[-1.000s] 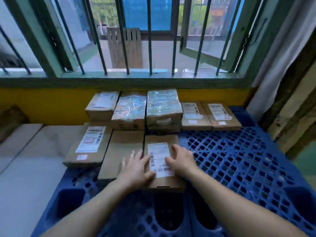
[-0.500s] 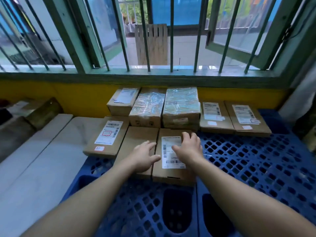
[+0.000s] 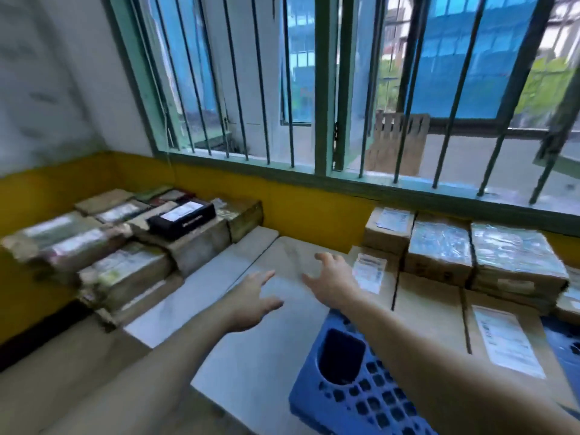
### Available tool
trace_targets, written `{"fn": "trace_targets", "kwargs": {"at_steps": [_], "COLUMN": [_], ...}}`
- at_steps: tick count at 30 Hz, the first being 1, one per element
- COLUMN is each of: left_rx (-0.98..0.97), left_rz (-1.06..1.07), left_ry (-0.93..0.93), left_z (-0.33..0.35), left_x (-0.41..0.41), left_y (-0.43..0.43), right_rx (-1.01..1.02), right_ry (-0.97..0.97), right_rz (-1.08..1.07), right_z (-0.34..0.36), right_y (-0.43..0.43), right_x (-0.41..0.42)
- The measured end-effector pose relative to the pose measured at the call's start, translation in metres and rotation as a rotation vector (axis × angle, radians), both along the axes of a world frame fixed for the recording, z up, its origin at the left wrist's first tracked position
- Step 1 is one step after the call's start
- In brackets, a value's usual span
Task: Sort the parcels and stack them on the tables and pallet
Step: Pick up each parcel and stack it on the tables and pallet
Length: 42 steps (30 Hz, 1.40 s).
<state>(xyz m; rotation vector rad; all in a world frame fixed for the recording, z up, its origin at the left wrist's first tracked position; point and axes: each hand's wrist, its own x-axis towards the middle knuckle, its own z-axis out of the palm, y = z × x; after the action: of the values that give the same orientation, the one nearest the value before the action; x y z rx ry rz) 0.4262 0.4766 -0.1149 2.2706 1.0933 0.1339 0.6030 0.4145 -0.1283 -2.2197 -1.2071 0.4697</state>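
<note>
Both hands are empty, fingers spread. The left hand (image 3: 251, 304) and right hand (image 3: 334, 282) hover over the pale surface (image 3: 216, 296). The heaped parcels (image 3: 131, 268) lie along its left edge, nearer the left hand. The stacked parcels (image 3: 439, 249) sit rightward on the pallet (image 3: 345, 400).

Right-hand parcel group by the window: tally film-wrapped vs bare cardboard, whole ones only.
Shiny film-wrapped parcels: 2
Bare brown cardboard parcels: 4
Total: 6
Left out: cut-off cardboard parcel at the right edge.
</note>
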Motion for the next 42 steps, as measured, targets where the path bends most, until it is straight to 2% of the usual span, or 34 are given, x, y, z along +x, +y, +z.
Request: {"fn": "trace_targets", "kwargs": {"at_steps": [6, 10, 17, 24, 34, 42], "left_rx": [-0.025, -0.04, -0.046, -0.077, -0.101, -0.118], "left_rz": [0.152, 0.228, 0.288, 0.387, 0.308, 0.085], "left_ry": [-0.022, -0.044, -0.063, 0.019, -0.009, 0.01], "left_z": [-0.001, -0.008, -0.023, -0.021, -0.018, -0.035], "left_x": [-0.14, -0.196, -0.231, -0.245, -0.266, -0.291], "left_y": [0.069, 0.108, 0.188, 0.306, 0.462, 0.586], "right_rx": [-0.005, 0.001, 0.004, -0.006, 0.002, -0.015], "right_ry": [0.078, 0.082, 0.078, 0.13, 0.099, 0.051], "right_rz": [0.126, 0.208, 0.284, 0.301, 0.259, 0.034], "right_z": [0.001, 0.002, -0.001, -0.009, -0.007, -0.015], "right_y": [0.087, 0.135, 0.232, 0.355, 0.481, 0.56], "right_x": [-0.122, -0.174, -0.214, -0.221, -0.239, -0.285]}}
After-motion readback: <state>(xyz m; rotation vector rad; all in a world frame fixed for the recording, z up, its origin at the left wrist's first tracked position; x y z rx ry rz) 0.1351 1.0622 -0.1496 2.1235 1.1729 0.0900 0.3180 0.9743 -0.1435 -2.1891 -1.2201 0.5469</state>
